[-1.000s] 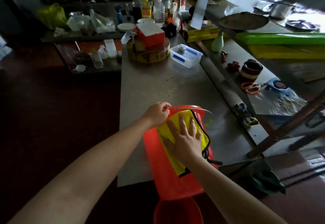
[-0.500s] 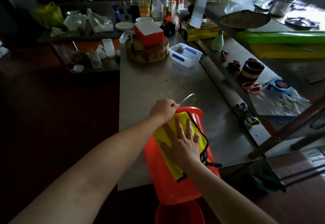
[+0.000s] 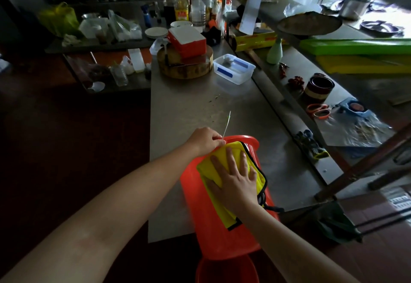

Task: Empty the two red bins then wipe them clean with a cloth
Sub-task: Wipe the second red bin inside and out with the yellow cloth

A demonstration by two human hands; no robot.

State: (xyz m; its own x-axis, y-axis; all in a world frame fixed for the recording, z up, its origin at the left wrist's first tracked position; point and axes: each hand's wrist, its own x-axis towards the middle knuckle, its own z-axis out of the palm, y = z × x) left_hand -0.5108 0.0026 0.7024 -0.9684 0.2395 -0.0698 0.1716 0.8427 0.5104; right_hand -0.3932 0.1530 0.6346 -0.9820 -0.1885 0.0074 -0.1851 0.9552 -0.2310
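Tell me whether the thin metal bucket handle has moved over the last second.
Yes. The thin metal bucket handle has swung from lying along the red plastic bucket's rim to pointing away across the steel table, pinched by the left hand.

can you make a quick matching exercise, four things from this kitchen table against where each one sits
Things:
1. cloth
2. red box
3. clear tub
4. second bin

Places:
A. on the round wooden board
B. on the bare tabletop, right of the board
C. under the right hand, on the bin's side
D. bottom of view, below the tipped bin

Pairs: 1-C, 2-A, 3-B, 4-D
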